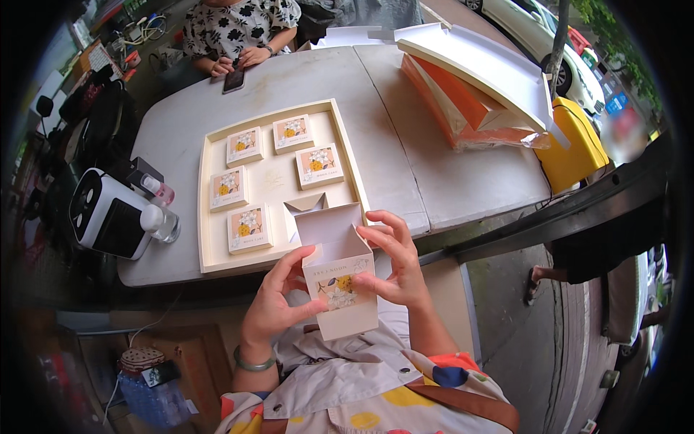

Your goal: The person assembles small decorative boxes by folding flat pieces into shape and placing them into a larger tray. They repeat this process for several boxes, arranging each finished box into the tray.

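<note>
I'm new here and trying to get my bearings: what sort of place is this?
Probably a streetside spot, outdoors or open-fronted: a white car stands beyond the table, and green leaves show near the car.

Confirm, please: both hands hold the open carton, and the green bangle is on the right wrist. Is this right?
Not quite: the head view shows the green bangle on the left wrist. The left hand and right hand do hold the open carton.

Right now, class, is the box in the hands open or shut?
Open: the box between left hand and right hand has a flap raised, and its pale inside shows.
</note>
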Demonstrator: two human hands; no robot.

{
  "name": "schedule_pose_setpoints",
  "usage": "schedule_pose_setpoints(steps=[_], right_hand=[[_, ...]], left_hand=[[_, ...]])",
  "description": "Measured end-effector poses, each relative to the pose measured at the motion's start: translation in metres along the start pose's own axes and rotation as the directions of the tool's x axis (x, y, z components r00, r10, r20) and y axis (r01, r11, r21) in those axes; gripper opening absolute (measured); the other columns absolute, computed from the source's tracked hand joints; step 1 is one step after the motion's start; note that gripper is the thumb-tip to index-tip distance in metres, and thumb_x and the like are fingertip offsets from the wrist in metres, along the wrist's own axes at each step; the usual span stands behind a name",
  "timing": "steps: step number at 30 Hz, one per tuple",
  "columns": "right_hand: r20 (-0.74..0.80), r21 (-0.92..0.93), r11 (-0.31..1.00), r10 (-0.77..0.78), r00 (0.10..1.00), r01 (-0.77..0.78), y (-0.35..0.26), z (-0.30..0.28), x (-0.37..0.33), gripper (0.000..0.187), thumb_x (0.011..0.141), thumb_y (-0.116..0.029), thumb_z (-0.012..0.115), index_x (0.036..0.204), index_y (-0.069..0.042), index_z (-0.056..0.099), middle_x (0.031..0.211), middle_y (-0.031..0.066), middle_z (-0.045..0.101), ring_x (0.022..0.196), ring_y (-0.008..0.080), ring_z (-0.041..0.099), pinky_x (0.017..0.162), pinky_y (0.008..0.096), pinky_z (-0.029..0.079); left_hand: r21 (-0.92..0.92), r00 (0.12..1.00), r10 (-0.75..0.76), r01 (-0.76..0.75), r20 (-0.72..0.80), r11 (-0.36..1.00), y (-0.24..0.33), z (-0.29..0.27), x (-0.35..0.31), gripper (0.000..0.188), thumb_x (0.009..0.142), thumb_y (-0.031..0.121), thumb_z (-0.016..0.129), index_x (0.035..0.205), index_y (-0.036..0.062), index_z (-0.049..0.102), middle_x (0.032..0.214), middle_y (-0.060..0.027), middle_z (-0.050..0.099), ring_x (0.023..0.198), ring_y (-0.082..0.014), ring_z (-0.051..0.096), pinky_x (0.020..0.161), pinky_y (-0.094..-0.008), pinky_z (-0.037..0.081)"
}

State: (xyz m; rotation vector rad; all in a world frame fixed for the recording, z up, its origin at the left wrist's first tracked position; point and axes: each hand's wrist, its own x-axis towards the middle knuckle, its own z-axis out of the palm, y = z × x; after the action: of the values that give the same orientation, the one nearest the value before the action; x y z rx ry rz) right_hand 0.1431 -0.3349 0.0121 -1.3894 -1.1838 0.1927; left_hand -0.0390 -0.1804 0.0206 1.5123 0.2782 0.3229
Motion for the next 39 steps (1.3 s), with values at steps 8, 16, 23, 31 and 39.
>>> schedule_pose_setpoints(steps=[8,16,23,31,39], right_hand=[[0.106,0.116,0.993,0.022,0.994,-0.035,0.003,0.003,-0.004,0.046,0.069,-0.01,0.076,0.111,0.001,0.065,0.114,0.0168,0.06,0.108,0.0261,0.059,0.094,0.0349,0.046],[0.146,0.141,0.99,-0.018,0.989,-0.003,0.005,0.003,-0.003,0.025,0.071,-0.009,0.078,0.086,-0.001,0.06,0.088,0.0084,0.061,0.082,0.0212,0.06,0.074,0.0309,0.048],[0.121,0.146,0.989,0.015,0.993,-0.033,0.006,0.006,-0.002,0.025,0.072,-0.01,0.077,0.088,-0.002,0.06,0.088,0.0081,0.062,0.085,0.0215,0.06,0.077,0.0312,0.048],[-0.018,0.251,0.965,0.086,0.996,-0.079,0.004,0.013,-0.004,0.04,0.069,-0.01,0.079,0.105,-0.001,0.062,0.105,0.0134,0.063,0.098,0.0251,0.061,0.087,0.0336,0.048],[0.121,0.192,0.975,0.089,0.989,-0.111,0.017,0.004,-0.009,0.033,0.07,-0.009,0.078,0.098,-0.002,0.062,0.104,0.0135,0.062,0.098,0.0241,0.061,0.086,0.0322,0.048]], left_hand=[[0.05,0.999,0.025,-0.026,0.034,0.998,0.004,-0.002,-0.002,0.074,0.07,0.008,0.084,0.134,0.0052,0.047,0.113,-0.0061,0.057,0.096,-0.0135,0.059,0.082,-0.0286,0.053],[0.087,0.995,0.003,-0.011,0.099,0.996,-0.003,-0.008,-0.002,0.065,0.068,0.011,0.086,0.122,0.0039,0.051,0.107,-0.0051,0.058,0.091,-0.0114,0.061,0.08,-0.0275,0.053],[0.038,0.995,0.0,-0.004,0.097,0.999,-0.002,-0.007,0.0,0.07,0.069,0.011,0.085,0.128,0.0031,0.049,0.109,-0.006,0.058,0.095,-0.0133,0.061,0.082,-0.0292,0.053],[-0.01,0.998,-0.012,0.012,0.068,1.0,-0.005,-0.009,-0.002,0.067,0.084,0.025,0.076,0.137,0.0016,0.042,0.12,-0.0082,0.055,0.103,-0.0152,0.058,0.09,-0.0311,0.049],[0.031,0.995,-0.007,0.004,0.095,1.0,-0.009,-0.013,0.001,0.052,0.083,0.016,0.076,0.127,0.0034,0.052,0.113,-0.0053,0.057,0.095,-0.0135,0.06,0.083,-0.028,0.052]])
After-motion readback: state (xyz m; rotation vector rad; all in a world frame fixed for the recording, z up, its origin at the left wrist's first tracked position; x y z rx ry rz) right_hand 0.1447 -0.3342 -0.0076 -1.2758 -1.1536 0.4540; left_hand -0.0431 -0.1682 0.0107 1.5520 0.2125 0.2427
